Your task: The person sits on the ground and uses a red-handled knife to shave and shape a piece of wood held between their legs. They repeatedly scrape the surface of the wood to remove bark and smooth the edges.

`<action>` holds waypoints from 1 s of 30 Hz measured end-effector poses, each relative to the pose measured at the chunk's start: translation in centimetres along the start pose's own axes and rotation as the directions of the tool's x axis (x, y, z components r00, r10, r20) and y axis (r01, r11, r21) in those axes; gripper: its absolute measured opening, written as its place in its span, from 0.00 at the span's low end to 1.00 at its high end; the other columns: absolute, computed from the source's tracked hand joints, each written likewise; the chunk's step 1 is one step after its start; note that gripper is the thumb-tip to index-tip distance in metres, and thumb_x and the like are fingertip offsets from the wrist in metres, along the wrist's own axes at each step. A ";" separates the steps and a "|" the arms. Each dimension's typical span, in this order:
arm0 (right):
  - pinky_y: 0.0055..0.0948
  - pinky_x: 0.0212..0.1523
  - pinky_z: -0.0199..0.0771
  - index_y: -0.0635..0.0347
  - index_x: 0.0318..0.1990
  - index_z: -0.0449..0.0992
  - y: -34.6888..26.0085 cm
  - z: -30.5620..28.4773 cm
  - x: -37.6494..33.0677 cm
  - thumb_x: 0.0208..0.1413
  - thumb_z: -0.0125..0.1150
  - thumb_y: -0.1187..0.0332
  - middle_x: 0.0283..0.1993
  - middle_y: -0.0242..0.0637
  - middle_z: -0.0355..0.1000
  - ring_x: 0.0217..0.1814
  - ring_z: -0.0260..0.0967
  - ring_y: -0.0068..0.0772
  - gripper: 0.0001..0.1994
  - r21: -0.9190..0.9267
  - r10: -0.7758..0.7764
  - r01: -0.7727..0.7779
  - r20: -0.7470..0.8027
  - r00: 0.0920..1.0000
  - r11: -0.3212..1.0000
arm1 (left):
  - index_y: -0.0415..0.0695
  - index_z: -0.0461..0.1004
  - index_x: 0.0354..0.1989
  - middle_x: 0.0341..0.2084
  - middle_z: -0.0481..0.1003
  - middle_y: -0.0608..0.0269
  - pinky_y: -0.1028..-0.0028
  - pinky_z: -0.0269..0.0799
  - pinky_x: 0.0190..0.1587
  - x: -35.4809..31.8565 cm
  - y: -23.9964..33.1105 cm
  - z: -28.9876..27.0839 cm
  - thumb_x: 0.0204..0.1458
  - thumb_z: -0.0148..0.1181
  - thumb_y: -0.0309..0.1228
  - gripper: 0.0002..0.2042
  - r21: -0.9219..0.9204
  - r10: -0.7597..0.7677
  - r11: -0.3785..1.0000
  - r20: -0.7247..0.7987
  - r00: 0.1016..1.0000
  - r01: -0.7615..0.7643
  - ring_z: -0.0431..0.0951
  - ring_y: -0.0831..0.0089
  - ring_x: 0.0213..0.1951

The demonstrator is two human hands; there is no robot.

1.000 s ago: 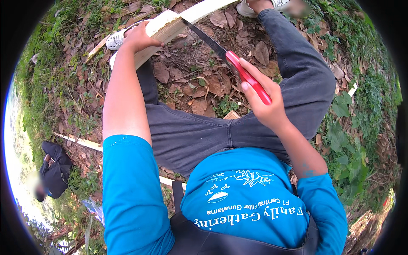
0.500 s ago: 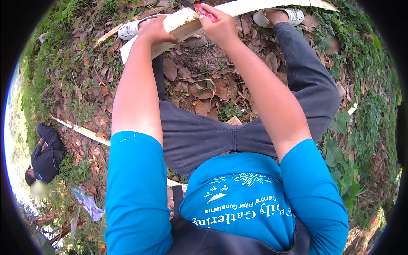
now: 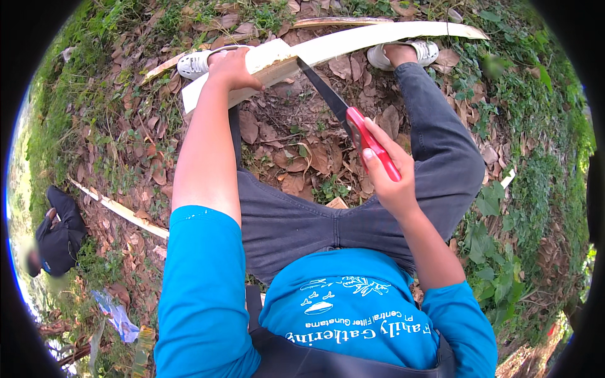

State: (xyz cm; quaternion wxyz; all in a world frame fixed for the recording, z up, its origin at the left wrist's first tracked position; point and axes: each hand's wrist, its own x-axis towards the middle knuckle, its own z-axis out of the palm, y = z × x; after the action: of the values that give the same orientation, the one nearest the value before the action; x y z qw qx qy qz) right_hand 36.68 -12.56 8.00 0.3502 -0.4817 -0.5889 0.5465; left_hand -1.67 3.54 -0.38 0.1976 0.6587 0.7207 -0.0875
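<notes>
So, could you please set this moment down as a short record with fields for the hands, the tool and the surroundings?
left hand: presses down on the pale stalk strip
right hand: grips the red handle of the saw
saw blade: dark, tip at the strip's edge beside the left hand
strip: long, curved, lying across in front of both shoes
ground: dry leaves and soil, green plants around
other person: crouched at the left edge, dark clothes

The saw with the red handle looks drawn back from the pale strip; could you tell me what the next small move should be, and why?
Probably a forward push stroke. The right hand grips the saw, whose blade tip sits at the pale strip beside the left hand pressing it down, so most of the blade is free to travel.
</notes>
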 end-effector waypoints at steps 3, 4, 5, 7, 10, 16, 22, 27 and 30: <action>0.29 0.65 0.71 0.66 0.68 0.74 4.5 4.5 9.5 0.66 0.61 0.75 0.62 0.49 0.80 0.63 0.77 0.33 0.23 0.025 -0.128 0.129 -0.050 0.991 0.991 | 0.52 0.63 0.75 0.68 0.71 0.53 0.51 0.68 0.69 -0.3 1.0 0.5 0.26 0.84 0.56 0.60 0.043 -0.054 0.998 -0.031 0.998 0.055 0.72 0.53 0.68; 0.30 0.65 0.72 0.66 0.67 0.76 6.0 5.7 13.1 0.65 0.61 0.74 0.61 0.50 0.80 0.62 0.78 0.36 0.23 0.002 -0.204 0.204 -0.079 0.976 0.979 | 0.52 0.62 0.75 0.68 0.71 0.53 0.49 0.67 0.70 0.0 1.0 0.1 0.26 0.84 0.56 0.61 0.036 -0.039 0.999 -0.037 0.999 0.041 0.72 0.53 0.68; 0.30 0.63 0.74 0.66 0.65 0.77 6.5 7.2 16.2 0.63 0.62 0.73 0.59 0.51 0.81 0.60 0.79 0.38 0.22 0.018 -0.251 0.255 -0.123 0.960 0.967 | 0.52 0.62 0.75 0.68 0.70 0.53 0.48 0.66 0.70 0.5 0.6 0.4 0.25 0.85 0.56 0.61 0.033 -0.033 0.999 -0.041 0.999 0.034 0.72 0.53 0.69; 0.29 0.66 0.72 0.67 0.64 0.79 5.4 9.5 19.0 0.65 0.62 0.75 0.60 0.49 0.81 0.63 0.77 0.33 0.20 -0.045 -0.183 0.179 -0.141 0.973 0.983 | 0.51 0.63 0.75 0.68 0.71 0.53 0.49 0.67 0.70 0.2 0.2 0.6 0.25 0.85 0.56 0.61 0.022 -0.044 0.999 -0.041 0.998 0.045 0.72 0.54 0.68; 0.30 0.67 0.72 0.67 0.66 0.77 6.1 9.4 19.5 0.65 0.62 0.74 0.62 0.50 0.79 0.65 0.77 0.35 0.22 -0.015 -0.187 0.187 -0.157 0.970 0.982 | 0.49 0.64 0.74 0.67 0.72 0.53 0.50 0.68 0.69 0.6 0.5 -0.2 0.25 0.85 0.56 0.61 -0.016 -0.002 1.000 -0.008 1.000 0.001 0.73 0.55 0.68; 0.31 0.69 0.68 0.64 0.72 0.71 3.7 1.9 3.7 0.68 0.61 0.73 0.68 0.49 0.76 0.69 0.73 0.34 0.25 -0.023 -0.146 0.145 -0.025 0.989 0.989 | 0.48 0.62 0.75 0.67 0.72 0.50 0.56 0.66 0.71 0.4 -0.2 -0.6 0.24 0.85 0.54 0.62 -0.089 -0.009 0.996 0.040 0.999 0.013 0.71 0.55 0.69; 0.29 0.66 0.69 0.66 0.72 0.71 -0.4 -1.3 -1.2 0.68 0.60 0.74 0.64 0.48 0.78 0.64 0.74 0.29 0.26 0.001 0.060 -0.060 0.013 0.998 0.998 | 0.48 0.60 0.76 0.67 0.72 0.49 0.56 0.66 0.71 -0.3 -0.5 0.4 0.24 0.85 0.55 0.64 -0.033 -0.032 0.999 0.001 0.999 0.033 0.70 0.51 0.69; 0.29 0.64 0.73 0.69 0.66 0.75 4.9 5.0 13.5 0.66 0.60 0.74 0.61 0.50 0.80 0.61 0.78 0.32 0.22 0.035 -0.190 0.191 -0.030 0.981 0.981 | 0.48 0.59 0.77 0.66 0.72 0.45 0.56 0.67 0.71 -0.4 0.5 0.4 0.24 0.85 0.57 0.65 -0.001 -0.033 0.999 -0.013 0.999 0.033 0.71 0.49 0.69; 0.30 0.67 0.70 0.67 0.66 0.77 4.2 8.9 20.8 0.64 0.63 0.71 0.62 0.51 0.79 0.63 0.76 0.34 0.22 -0.091 -0.117 0.110 -0.074 0.990 0.990 | 0.52 0.61 0.76 0.69 0.69 0.52 0.53 0.64 0.72 0.3 0.4 0.2 0.24 0.85 0.56 0.63 -0.028 -0.032 0.999 -0.001 0.999 0.032 0.70 0.52 0.70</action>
State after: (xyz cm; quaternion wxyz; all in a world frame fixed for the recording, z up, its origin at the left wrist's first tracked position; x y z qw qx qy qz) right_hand 23.02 4.25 0.15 0.3825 -0.4833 -0.6240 0.4803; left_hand -1.28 3.80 -0.64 0.2052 0.6443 0.7324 -0.0800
